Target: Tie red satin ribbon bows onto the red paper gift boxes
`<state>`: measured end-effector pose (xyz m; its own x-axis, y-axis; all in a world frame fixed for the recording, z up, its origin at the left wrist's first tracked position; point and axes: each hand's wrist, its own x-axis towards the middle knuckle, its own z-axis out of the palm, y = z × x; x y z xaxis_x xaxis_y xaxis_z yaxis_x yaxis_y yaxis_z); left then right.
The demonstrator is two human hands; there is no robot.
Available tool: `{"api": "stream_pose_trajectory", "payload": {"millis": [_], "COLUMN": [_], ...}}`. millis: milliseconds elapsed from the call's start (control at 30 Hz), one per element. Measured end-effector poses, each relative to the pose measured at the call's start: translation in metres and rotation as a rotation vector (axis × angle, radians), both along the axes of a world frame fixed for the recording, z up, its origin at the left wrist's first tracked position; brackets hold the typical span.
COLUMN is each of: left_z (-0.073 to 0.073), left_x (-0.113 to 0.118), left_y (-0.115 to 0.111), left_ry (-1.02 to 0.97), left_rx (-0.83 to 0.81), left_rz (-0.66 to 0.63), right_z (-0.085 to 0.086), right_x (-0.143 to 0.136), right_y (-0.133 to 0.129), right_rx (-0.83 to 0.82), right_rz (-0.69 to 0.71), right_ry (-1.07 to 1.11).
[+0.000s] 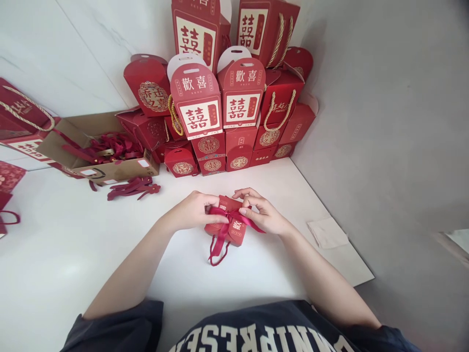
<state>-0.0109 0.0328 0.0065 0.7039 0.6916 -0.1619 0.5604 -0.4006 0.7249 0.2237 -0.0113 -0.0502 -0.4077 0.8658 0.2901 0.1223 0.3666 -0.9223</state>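
A small red gift box (237, 235) lies on the white table between my hands, with a shiny crimson ribbon (220, 239) tied in a bow over its top. From its near side a dark red cord handle (215, 261) hangs onto the table. My left hand (200, 210) pinches the bow's left loop between thumb and fingers. On the other side my right hand (262, 211) has its thumb and fingers closed on the right part of the ribbon.
Stacked red gift boxes (240, 144) stand against the back wall. Left of them sits an open cardboard box (141, 168) holding crimson ribbons. Loose ribbons (134, 188) lie before it, and a folded cloth (327, 232) lies near the right edge.
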Motion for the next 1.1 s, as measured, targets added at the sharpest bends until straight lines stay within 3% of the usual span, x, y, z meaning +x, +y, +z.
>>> {"api": "stream_pose_trajectory", "payload": {"millis": [300,633,767,900,1000,1100], "left_z": [-0.008,-0.010,-0.008,-0.004,-0.004,-0.005], "left_x": [-0.006,-0.005,-0.007,-0.008,-0.006,-0.004], "left_y": [0.010,0.013,0.013,0.010,0.009,0.007], "left_ry": [-0.102,-0.126,-0.167,-0.179,-0.148,-0.091], "left_rx": [-0.144,-0.191,-0.264,-0.329,-0.281,-0.221], "left_rz": [-0.063,-0.035,-0.034,-0.019,0.010,0.034], "right_z": [0.002,-0.003,0.007,0.021,0.026,0.027], "right_x": [0.005,0.008,0.012,0.018,0.020,0.021], "right_y": [0.001,0.006,0.004,-0.003,-0.007,-0.007], "right_rx": [0.022,-0.027,-0.057,-0.158,-0.250,-0.334], "right_rz": [0.027,-0.014,-0.125,-0.208,-0.153,-0.029], "right_ry": [0.014,0.029,0.017,-0.148,-0.303,-0.300]}}
